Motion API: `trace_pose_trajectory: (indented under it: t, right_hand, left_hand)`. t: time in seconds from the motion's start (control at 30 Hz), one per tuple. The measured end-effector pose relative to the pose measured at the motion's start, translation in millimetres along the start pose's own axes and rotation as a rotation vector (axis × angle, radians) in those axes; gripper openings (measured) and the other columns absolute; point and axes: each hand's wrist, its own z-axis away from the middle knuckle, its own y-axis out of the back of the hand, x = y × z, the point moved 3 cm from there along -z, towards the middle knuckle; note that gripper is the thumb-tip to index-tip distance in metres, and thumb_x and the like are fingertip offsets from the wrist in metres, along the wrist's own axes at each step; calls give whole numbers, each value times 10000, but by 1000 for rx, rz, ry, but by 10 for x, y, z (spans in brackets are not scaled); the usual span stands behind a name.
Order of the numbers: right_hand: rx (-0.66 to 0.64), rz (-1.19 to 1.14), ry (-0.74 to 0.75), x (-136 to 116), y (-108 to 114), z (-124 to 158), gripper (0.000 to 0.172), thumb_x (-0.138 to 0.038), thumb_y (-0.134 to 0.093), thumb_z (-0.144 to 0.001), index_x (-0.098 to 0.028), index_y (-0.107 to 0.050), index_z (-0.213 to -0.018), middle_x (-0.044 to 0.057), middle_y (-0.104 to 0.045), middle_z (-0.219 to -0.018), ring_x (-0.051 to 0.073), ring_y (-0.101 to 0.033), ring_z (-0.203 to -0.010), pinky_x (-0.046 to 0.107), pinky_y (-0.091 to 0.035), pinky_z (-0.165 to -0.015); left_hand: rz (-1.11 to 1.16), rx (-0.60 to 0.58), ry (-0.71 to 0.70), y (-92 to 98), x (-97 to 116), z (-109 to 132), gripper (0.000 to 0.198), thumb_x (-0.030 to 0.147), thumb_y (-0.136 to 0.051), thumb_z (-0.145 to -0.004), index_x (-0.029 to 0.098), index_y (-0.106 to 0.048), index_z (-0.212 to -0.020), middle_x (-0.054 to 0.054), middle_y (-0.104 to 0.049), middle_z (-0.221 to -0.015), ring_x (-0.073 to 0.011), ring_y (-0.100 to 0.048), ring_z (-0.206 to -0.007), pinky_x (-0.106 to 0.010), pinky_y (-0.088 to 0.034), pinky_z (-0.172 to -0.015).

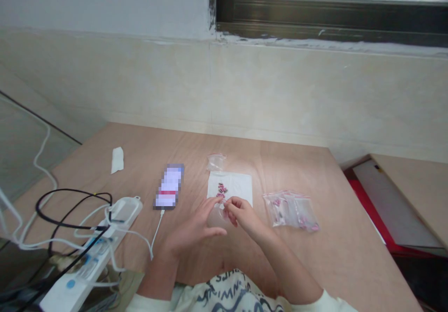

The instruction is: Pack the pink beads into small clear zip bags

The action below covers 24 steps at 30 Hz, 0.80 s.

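A small clear plastic bag (220, 215) hangs between the two hands at lower centre of the frame, its top edge pinched by the right hand (245, 216). The thumb and fingers (233, 204) of that hand are closed together on the plastic. The left hand (192, 232) stands wide open just beside the bag, with its fingers (212, 204) reaching to the bag's upper edge and its thumb lower down, and no firm pinch shows. The bag is thin and see-through, nearly lost against the skin, and whether anything lies inside it is too faint to tell.

Just above the hands, a white paper sheet (230, 188) lies on the wooden counter (252, 265), with small pink pieces (221, 190) heaped on it. A crumpled clear bag (216, 162) sits just past the sheet. To the right lies a bundle of clear bags with pink contents (290, 211). To the left are a pixelated phone (168, 186) on a white cable (157, 232), a white tissue (117, 159) and a power strip (94, 251).
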Motion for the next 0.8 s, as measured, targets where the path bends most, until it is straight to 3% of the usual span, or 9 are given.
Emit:
trace_pose_trajectory:
  t: [0.07, 0.1, 0.2, 0.3, 0.43, 0.57, 0.73, 0.8]
  right_hand:
    - [-26, -69, -24, 130, -29, -76, 263, -400, -404, -722, -176, -450, -591, -52, -416, -442, 78, -348, -355, 210, -286, -388]
    - [21, -59, -7, 194, -25, -116, 259, -410, -418, -717, -176, -453, -614, -44, -438, -471, 83, -370, -378, 213, -303, -404]
    - [264, 157, 105, 364, 8, -218, 189, -358, -488, -686, -172, -470, -658, -16, -498, -576, 109, -446, -507, 223, -346, -498]
    - [355, 408, 160, 494, -20, -288, 107, -279, -486, -691, -172, -491, -698, 0, -526, -619, 132, -479, -578, 234, -347, -547]
    - [381, 564, 178, 556, -56, -324, 105, -239, -438, -721, -173, -515, -747, 12, -548, -639, 141, -494, -582, 239, -336, -547]
    - [405, 530, 204, 495, -67, -289, 142, -240, -429, -728, -160, -545, -746, 16, -546, -621, 138, -492, -569, 234, -343, -543]
    - [214, 385, 275, 351, -172, -217, 157, -273, -464, -716, -161, -566, -756, -13, -512, -563, 115, -464, -519, 204, -341, -491]
    - [244, 396, 274, 336, -143, -228, 162, -275, -463, -718, -159, -561, -776, -11, -514, -572, 115, -469, -527, 203, -344, -497]
  left_hand:
    - [-55, 74, 13, 18, -102, -1, 524, 286, -587, -668, 254, -394, -1155, -39, -446, -1200, -194, -379, -1128, -354, -286, -969]
    - [-83, 108, 19, 30, -158, -3, 487, 291, -570, -684, 252, -404, -1141, -37, -461, -1177, -187, -395, -1110, -348, -293, -964]
    - [-162, 174, 46, 68, -332, 1, 465, 290, -563, -692, 234, -410, -1127, -38, -476, -1142, -183, -406, -1091, -345, -307, -953]
    - [-211, 196, 54, 97, -467, 24, 458, 263, -572, -687, 223, -417, -1116, -41, -479, -1126, -181, -411, -1081, -341, -323, -940]
    - [-243, 186, 45, 106, -540, 53, 462, 223, -583, -677, 238, -422, -1110, -31, -484, -1102, -182, -422, -1067, -344, -338, -927]
    - [-264, 193, 48, 77, -577, 51, 459, 198, -587, -668, 232, -431, -1098, -34, -489, -1093, -194, -418, -1070, -369, -321, -936]
    - [-251, 220, 23, 14, -640, 0, 462, 211, -594, -660, 207, -439, -1095, -47, -508, -1071, -197, -438, -1043, -362, -340, -913]
    - [-240, 226, 28, 13, -647, -12, 460, 209, -592, -661, 203, -441, -1096, -53, -507, -1072, -198, -441, -1038, -358, -349, -904]
